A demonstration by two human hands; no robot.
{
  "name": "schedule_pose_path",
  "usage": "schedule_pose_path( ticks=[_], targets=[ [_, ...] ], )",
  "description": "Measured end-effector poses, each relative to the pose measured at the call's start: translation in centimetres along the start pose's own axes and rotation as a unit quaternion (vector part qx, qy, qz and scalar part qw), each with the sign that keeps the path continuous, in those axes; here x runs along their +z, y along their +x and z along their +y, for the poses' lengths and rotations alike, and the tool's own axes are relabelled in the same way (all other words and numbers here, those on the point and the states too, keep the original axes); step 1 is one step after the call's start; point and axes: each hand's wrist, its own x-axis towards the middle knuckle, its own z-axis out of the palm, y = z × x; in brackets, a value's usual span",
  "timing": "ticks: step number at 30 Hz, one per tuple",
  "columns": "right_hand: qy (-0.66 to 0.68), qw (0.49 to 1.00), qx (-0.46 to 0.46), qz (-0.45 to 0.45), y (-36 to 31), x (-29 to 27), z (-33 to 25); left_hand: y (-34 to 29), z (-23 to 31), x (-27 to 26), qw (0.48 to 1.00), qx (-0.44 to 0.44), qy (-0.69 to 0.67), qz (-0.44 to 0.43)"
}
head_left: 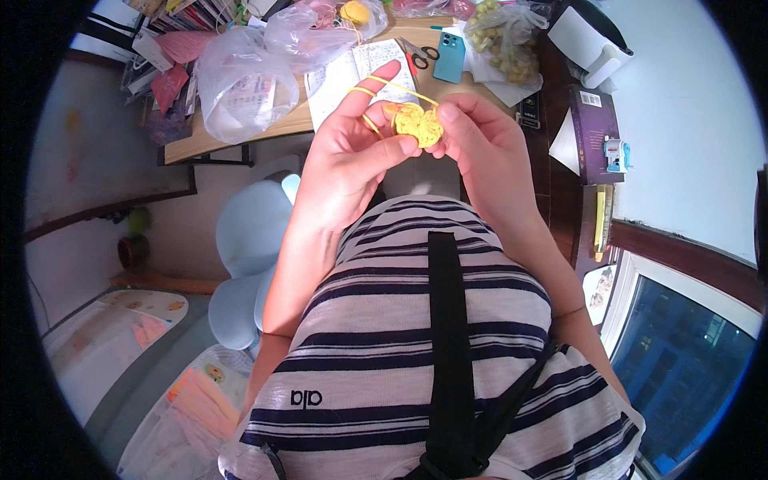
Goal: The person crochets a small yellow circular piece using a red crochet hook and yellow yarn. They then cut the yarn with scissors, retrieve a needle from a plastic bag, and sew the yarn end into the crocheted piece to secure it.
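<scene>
A small yellow crochet piece [418, 126] with rounded, bumpy lobes is held up in front of my chest, between both hands. My left hand [350, 152] pinches its left edge between thumb and fingers. Yellow yarn [404, 90] loops around the raised left index finger and stretches across to the right fingertips. My right hand [486, 140] has thumb and fingers closed at the right edge of the piece, where the yarn arrives. Whether a hook is inside that right-hand grip is hidden by the fingers.
Beyond my hands, a wooden desk [280, 120] carries an open notebook [344, 72], scissors [422, 56], a teal phone [450, 58] and clear plastic bags [240, 84]. Farther right are a bag of green fruit [504, 40] and a white appliance [588, 40]. A light-blue chair [252, 228] stands left.
</scene>
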Motion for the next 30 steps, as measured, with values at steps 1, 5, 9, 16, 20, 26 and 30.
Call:
schedule_pose_path(
  ticks=[1,5,9,16,20,26,30],
  targets=[
    [0.018,1.000,0.006,-0.001,0.2,0.2,0.0,0.0,0.3,0.2,1.000,0.000,-0.018,0.001],
    [0.099,0.995,0.027,0.013,0.0,1.3,0.2,-0.3,0.7,-0.1,0.999,-0.004,-0.035,0.010],
    [0.062,0.997,0.035,0.018,-0.3,1.1,0.1,-0.4,0.5,-0.3,1.000,0.006,-0.019,0.021],
    [-0.075,0.997,0.002,-0.009,-1.1,1.0,-0.4,-0.6,0.2,-0.4,0.997,0.043,0.055,0.031],
    [-0.074,0.993,-0.059,0.064,-1.4,1.6,0.1,-0.7,0.1,0.2,0.994,0.052,0.091,0.040],
    [-0.370,0.866,-0.332,0.061,-0.6,0.7,0.4,-1.3,-0.2,0.0,0.974,0.073,0.206,0.055],
    [-0.406,0.878,-0.250,0.050,-0.9,0.8,-0.2,-1.1,-0.4,0.3,0.972,0.059,0.219,0.058]
  ],
)
